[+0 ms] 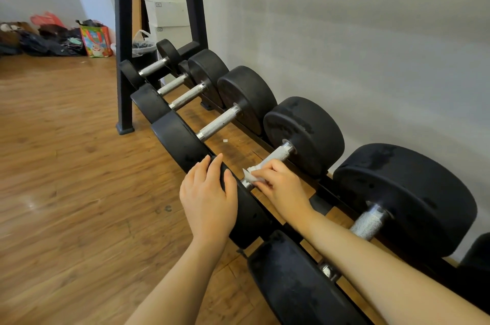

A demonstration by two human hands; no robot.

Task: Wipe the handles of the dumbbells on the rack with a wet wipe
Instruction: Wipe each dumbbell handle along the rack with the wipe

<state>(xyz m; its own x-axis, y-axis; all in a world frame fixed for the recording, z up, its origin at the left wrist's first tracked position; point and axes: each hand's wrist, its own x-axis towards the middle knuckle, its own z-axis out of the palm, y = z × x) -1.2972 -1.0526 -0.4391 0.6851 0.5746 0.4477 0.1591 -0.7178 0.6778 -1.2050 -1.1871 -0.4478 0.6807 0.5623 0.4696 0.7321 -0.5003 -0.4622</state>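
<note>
Bracing with the left hand, fingers draped flat over the near black rubber dumbbell head, probably to stop any rolling. Just at 2 o'clock, right hand pinching a crumpled white wet wipe around the knurled steel handle, wrist angled inward. Unwiped handles further off at 11 o'clock.

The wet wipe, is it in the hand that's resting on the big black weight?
No, the right hand presses the wet wipe on the handle; the left hand rests on the weight.
</note>
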